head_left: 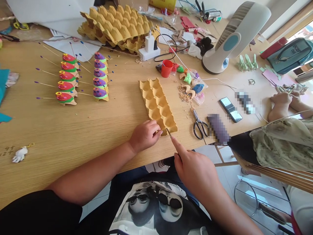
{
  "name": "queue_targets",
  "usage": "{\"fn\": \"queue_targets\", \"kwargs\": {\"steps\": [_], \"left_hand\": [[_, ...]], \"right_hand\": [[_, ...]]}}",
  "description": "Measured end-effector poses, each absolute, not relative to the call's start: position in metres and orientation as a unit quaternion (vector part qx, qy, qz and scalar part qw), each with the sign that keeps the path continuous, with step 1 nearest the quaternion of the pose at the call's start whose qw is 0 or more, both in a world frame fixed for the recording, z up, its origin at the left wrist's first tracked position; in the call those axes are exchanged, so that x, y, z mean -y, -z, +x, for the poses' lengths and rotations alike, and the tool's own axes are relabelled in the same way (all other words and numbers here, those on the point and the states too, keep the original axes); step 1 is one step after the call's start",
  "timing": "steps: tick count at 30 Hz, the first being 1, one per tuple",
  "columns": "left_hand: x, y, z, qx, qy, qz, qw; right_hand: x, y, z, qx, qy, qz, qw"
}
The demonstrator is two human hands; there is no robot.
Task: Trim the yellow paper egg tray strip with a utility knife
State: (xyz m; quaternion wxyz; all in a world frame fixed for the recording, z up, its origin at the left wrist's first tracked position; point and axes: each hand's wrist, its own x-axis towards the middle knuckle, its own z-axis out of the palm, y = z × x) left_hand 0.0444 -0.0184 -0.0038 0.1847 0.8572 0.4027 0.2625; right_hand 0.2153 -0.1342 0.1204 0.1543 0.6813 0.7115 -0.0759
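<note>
From where I stand, the yellow egg carton piece (158, 106) lies on the bench (114, 127) right in front of the person. The left hand (146, 135) is curled, pinching its near left corner. The right hand (195, 164) is closed around a thin blade (169, 133), forefinger stretched along it, tip at the near edge. Black-handled scissors (200, 127) lie to the right, near the carton.

Left grip (144, 136) — fingers (152, 123) curled inward, left forearm (97, 173) slanting from the lower left. Right grip (197, 168) — index finger (179, 147) extended, right forearm (228, 204) angled from the lower right.
</note>
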Motion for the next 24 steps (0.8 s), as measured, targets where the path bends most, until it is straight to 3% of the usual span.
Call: {"fn": "queue_targets", "kwargs": {"steps": [11, 24], "left_hand": [[0.020, 0.001, 0.045, -0.416, -0.263, 0.851, 0.181], [0.020, 0.001, 0.045, -0.412, -0.265, 0.855, 0.174]], "right_hand": [[0.156, -0.069, 0.225, -0.729, 0.068, 0.678, 0.071], [0.168, -0.032, 0.226, -0.728, 0.068, 0.679, 0.058]]}}
